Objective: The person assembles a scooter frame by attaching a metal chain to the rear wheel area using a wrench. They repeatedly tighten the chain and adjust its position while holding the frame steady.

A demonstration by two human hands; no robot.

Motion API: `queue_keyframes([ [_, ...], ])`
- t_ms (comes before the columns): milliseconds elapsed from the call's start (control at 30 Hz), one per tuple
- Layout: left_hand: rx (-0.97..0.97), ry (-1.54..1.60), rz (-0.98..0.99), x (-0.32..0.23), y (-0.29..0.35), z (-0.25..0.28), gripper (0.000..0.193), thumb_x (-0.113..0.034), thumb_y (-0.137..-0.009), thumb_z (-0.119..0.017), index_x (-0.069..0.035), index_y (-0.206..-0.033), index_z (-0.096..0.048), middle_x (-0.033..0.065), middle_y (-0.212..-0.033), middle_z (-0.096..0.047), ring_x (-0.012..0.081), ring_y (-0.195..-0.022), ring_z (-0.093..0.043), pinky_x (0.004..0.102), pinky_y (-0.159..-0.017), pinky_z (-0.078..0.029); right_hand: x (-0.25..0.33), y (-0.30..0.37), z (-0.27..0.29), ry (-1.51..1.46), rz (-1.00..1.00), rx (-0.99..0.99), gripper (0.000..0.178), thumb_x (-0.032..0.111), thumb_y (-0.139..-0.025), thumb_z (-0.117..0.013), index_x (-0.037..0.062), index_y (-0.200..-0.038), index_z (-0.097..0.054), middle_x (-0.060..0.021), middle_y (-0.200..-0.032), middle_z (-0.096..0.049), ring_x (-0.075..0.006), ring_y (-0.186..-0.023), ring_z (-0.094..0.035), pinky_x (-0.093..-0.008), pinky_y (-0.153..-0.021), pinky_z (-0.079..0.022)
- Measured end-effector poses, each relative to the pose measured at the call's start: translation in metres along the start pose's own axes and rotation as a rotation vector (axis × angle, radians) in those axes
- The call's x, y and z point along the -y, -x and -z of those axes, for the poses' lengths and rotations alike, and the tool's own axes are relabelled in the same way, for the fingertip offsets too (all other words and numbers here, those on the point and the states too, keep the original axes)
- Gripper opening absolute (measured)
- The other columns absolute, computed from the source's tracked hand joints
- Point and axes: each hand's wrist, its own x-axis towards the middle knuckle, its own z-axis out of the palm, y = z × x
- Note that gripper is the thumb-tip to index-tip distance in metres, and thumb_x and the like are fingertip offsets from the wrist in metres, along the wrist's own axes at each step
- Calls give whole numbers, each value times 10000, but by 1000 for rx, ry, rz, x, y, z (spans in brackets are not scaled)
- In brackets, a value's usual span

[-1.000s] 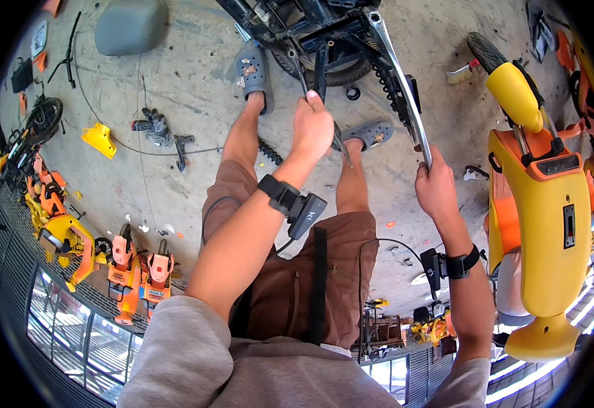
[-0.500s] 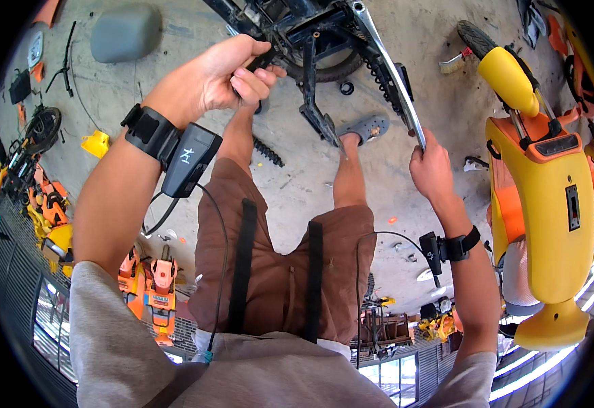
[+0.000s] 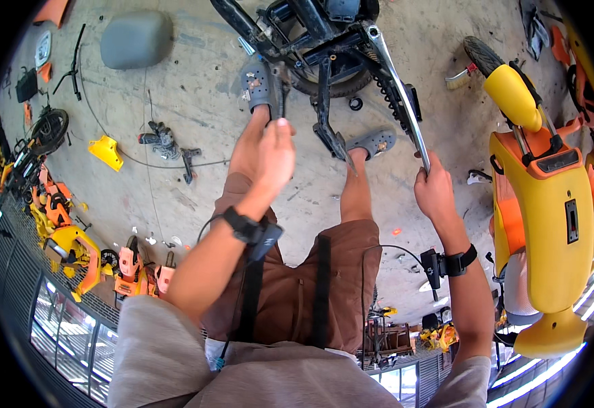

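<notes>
My right hand is closed round the lower end of a long silver wrench. The wrench slopes up and left, its ringed upper end at the black frame of a bike. My left hand, blurred by motion, grips a dark tool with a broad head, possibly a hammer. This tool points up toward the frame, left of the black kickstand-like leg; whether it touches the frame I cannot tell. A knobbly black part runs beside the wrench.
My feet in grey clogs stand under the bike. A yellow and orange bike body is close on my right. A grey seat, a yellow piece, a cable and dark parts lie on the left. A brush lies at right.
My left hand has come down and inward from the frame, and the dark tool now shows above it. My right hand and the wrench have barely shifted in view.
</notes>
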Motion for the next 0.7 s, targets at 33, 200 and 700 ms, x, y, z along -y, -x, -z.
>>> queue_keyframes([
  [33, -50, -39, -28, 10, -2, -16, 437, -409, -1053, -330, -38, -973, -547, 43, -622, -500, 149, -510, -493, 330, -478, -400, 1, 0, 0, -7, 2, 4, 320, 26, -867, -478, 63, -1174, -561, -311, -853, -632, -502, -840, -597, -561, -754, -462],
  [200, -131, -13, 29, -15, 0, -57, 432, -353, -1045, -334, 31, -950, -506, 316, -819, -601, 519, -834, -564, 537, -728, -414, 2, 1, 1, -26, -18, 19, 318, 26, -867, -480, 62, -1173, -559, -308, -843, -632, -498, -833, -599, -561, -753, -462],
  [700, -99, 118, 228, 1, -35, -98, 484, -372, -1046, -298, 63, -1002, -508, 259, -798, -573, 432, -764, -557, 471, -720, -430, -2, 0, -1, 12, -8, 28, 345, 36, -867, -500, 50, -1211, -521, -318, -872, -638, -505, -844, -606, -568, -765, -469],
])
